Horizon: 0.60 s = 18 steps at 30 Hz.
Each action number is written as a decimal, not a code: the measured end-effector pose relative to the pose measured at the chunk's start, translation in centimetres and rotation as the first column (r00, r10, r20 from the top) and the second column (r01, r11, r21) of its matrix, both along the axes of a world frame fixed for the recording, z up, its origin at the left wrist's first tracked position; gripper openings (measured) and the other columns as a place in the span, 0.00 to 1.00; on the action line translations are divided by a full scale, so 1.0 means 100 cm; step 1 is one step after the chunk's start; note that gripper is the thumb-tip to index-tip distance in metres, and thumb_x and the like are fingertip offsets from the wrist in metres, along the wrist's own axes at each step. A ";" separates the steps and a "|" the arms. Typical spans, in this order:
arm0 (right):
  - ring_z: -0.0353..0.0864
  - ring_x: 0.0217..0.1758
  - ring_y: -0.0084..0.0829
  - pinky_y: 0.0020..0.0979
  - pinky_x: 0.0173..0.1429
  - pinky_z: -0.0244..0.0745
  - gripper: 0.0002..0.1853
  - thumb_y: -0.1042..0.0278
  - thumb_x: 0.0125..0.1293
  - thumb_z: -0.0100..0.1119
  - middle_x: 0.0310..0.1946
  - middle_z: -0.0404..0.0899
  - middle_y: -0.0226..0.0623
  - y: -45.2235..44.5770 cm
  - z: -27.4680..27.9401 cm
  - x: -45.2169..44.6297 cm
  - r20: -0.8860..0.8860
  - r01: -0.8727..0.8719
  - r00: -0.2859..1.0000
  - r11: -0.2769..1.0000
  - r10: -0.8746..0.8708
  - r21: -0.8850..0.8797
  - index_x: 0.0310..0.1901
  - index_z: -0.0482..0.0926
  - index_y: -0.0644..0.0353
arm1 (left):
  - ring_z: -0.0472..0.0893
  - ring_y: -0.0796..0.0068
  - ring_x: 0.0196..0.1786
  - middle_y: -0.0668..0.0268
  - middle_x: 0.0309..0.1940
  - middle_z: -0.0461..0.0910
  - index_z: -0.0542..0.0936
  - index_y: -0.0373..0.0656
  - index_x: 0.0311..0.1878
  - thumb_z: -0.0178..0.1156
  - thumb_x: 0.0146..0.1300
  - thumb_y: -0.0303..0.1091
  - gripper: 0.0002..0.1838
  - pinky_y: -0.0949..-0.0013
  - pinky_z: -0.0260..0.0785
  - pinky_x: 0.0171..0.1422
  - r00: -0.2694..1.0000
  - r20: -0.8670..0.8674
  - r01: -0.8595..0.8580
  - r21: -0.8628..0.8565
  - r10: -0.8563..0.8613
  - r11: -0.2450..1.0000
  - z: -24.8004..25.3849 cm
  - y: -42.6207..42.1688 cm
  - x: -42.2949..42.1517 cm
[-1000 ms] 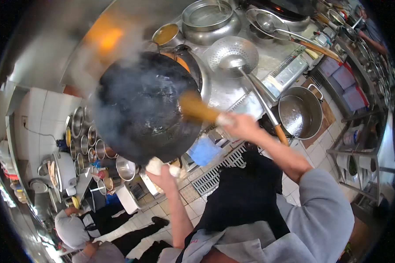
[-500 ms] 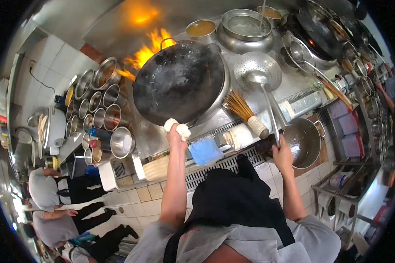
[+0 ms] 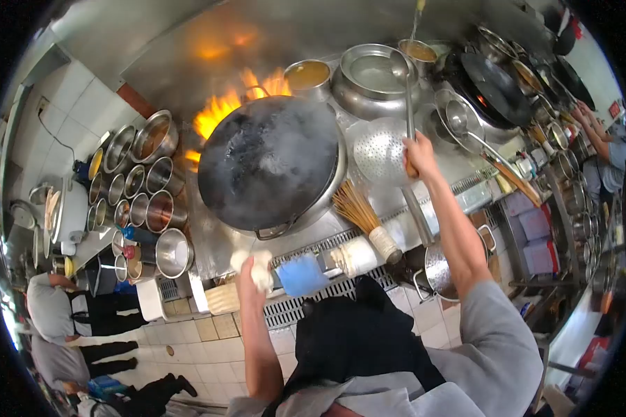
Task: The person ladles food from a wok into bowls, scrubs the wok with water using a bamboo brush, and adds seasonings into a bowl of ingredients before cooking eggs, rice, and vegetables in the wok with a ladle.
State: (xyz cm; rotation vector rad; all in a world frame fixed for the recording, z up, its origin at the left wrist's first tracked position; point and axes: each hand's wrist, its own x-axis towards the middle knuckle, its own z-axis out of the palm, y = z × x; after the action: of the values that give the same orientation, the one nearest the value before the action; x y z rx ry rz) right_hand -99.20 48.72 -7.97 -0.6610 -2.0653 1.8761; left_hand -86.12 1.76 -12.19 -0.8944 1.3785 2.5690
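A large black wok smokes over the stove, with flames behind its far rim. My left hand is closed around a white cloth, apart from the wok's near loop handle. My right hand grips the wooden end of a long ladle; its bowl is over the rim area of a wide steel pot of water. Below the right hand lies a perforated strainer, its handle pointing toward me. A bamboo wok brush rests on the stove's front edge.
Steel condiment pots crowd the left. A blue cloth and a folded white cloth lie along the front ledge. A two-handled pot stands at right. Flames rise behind the wok. Co-workers stand at lower left.
My left hand and its cloth have come away from the wok's near edge. My right hand has lifted the ladle off the strainer and carried it forward to the water pot.
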 end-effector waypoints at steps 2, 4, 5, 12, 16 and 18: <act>0.69 0.14 0.23 0.28 0.16 0.63 0.01 0.73 0.63 0.51 0.17 0.70 0.32 0.014 0.004 -0.071 0.078 -0.008 0.996 0.935 0.039 -0.356 0.35 0.71 0.60 | 0.82 0.66 0.36 0.59 0.38 0.79 0.72 0.37 0.54 0.57 0.63 0.31 0.17 0.65 0.76 0.36 0.999 0.001 -0.042 -0.194 0.043 0.980 0.010 -0.010 0.045; 0.69 0.14 0.23 0.23 0.13 0.63 0.05 0.79 0.61 0.50 0.15 0.69 0.31 0.015 0.026 -0.127 0.027 0.013 0.999 0.524 0.019 -0.852 0.29 0.66 0.60 | 0.81 0.68 0.38 0.60 0.41 0.78 0.71 0.36 0.55 0.57 0.62 0.30 0.19 0.67 0.75 0.37 0.997 0.010 -0.068 -0.272 0.073 0.960 -0.014 -0.033 0.097; 0.68 0.14 0.21 0.20 0.13 0.63 0.07 0.81 0.60 0.51 0.14 0.67 0.29 -0.003 0.060 -0.137 -0.037 0.014 0.995 0.494 -0.094 -0.869 0.28 0.65 0.62 | 0.80 0.69 0.39 0.61 0.42 0.77 0.70 0.37 0.55 0.57 0.62 0.30 0.19 0.67 0.75 0.38 0.993 0.073 -0.064 -0.315 0.091 0.947 0.000 -0.029 0.116; 0.67 0.14 0.21 0.22 0.16 0.63 0.08 0.76 0.61 0.51 0.14 0.67 0.28 0.035 0.065 -0.185 -0.135 -0.261 0.963 0.669 0.235 -0.696 0.25 0.66 0.57 | 0.77 0.72 0.35 0.65 0.37 0.75 0.70 0.40 0.51 0.60 0.57 0.25 0.19 0.68 0.72 0.35 0.940 0.246 -0.134 -0.374 0.237 0.918 -0.031 -0.035 0.233; 0.69 0.15 0.25 0.25 0.18 0.66 0.04 0.77 0.58 0.50 0.15 0.68 0.31 0.041 0.042 -0.131 -0.026 -0.106 0.994 0.992 0.104 -0.074 0.27 0.69 0.59 | 0.77 0.71 0.35 0.64 0.37 0.75 0.69 0.41 0.51 0.62 0.56 0.25 0.19 0.68 0.72 0.34 0.928 0.296 -0.112 -0.352 0.224 0.929 -0.042 -0.040 0.244; 0.69 0.16 0.26 0.27 0.18 0.67 0.03 0.78 0.57 0.50 0.15 0.68 0.31 0.055 0.007 -0.120 0.020 -0.018 1.000 0.989 0.016 0.145 0.27 0.69 0.61 | 0.77 0.71 0.36 0.64 0.37 0.74 0.69 0.41 0.51 0.62 0.56 0.26 0.19 0.67 0.72 0.34 0.941 0.282 -0.081 -0.350 0.187 0.933 -0.048 -0.049 0.243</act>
State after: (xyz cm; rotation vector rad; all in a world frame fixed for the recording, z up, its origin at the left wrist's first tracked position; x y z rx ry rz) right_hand -111.24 54.18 -7.29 -0.6294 -2.2011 1.7136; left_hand -61.80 -3.13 -16.98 -1.4237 1.7287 2.1806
